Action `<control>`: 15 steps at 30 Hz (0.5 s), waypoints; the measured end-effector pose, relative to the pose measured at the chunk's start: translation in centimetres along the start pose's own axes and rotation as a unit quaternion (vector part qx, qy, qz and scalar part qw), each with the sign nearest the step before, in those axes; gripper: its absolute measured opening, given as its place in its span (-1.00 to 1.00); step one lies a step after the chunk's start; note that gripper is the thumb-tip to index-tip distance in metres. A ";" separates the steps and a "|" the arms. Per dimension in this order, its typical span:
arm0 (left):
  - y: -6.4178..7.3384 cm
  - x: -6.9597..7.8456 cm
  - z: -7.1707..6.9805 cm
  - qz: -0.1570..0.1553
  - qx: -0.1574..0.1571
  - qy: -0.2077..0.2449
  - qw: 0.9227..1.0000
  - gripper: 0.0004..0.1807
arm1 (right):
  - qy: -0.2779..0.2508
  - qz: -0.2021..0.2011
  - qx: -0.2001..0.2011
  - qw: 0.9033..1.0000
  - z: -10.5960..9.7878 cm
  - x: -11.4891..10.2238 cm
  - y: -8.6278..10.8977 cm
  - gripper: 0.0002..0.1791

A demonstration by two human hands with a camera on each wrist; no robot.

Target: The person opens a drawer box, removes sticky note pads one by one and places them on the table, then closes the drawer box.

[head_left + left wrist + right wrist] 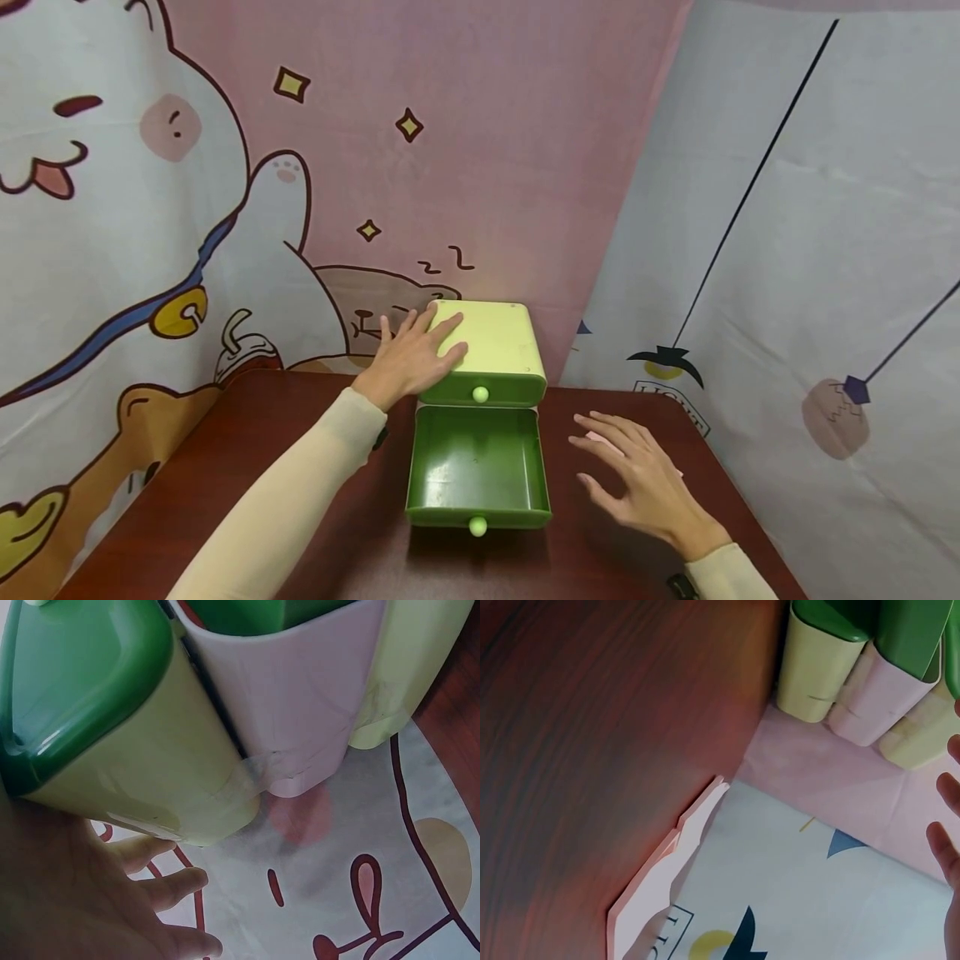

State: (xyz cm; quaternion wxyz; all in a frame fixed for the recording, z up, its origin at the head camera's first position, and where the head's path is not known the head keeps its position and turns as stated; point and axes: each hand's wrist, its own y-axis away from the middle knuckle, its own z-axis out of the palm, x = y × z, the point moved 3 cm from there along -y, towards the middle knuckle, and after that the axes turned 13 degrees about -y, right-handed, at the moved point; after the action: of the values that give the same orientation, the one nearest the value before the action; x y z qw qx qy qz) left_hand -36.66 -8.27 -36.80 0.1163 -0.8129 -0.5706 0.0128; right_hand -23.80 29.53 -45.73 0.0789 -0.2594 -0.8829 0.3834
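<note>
A small stacked drawer unit (491, 337) with a pale yellow top and green drawer fronts stands on the table. Its pink middle tier (300, 697) has the green drawer (480, 450) pulled out toward me, with nothing inside. My left hand (408, 358) lies on the left side of the unit's top, fingers spread and nearly straight. To the right of the open drawer, my right hand (637, 475) hovers over the table with loosely bent fingers, holding nothing. Part of a pink wavy-edged piece (649, 889) shows behind it in the head view.
The dark reddish wooden table (300, 467) meets a cartoon-printed cloth backdrop (487, 167) at the back and sides. The upper drawer's round knob (480, 394) and the open drawer's knob (477, 526) point toward me.
</note>
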 end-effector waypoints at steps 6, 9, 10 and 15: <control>0.0 0.0 -0.1 0.003 -0.002 -0.014 1.000 -0.14 | -0.015 -0.028 0.006 0.999 0.0 -0.9 -0.7 -0.47; -0.1 0.0 -0.2 0.002 -0.003 -0.016 1.000 -0.14 | -0.021 -0.043 0.009 0.999 -0.1 -1.3 -1.1 -0.47; -0.1 0.0 -0.2 0.002 -0.004 -0.016 1.000 -0.14 | -0.023 -0.048 0.010 0.999 -0.1 -1.5 -1.2 -0.47; -0.1 0.1 -0.1 0.003 -0.007 -0.016 1.000 -0.14 | -0.025 -0.074 0.014 0.997 0.0 -2.4 -1.7 -0.48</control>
State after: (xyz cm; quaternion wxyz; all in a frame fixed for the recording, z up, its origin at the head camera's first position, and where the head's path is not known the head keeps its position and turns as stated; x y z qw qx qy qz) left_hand -36.67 -8.19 -36.64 0.1015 -0.8151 -0.5700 0.0226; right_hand -22.44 27.31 -44.34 0.0882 -0.1827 -0.8959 0.3953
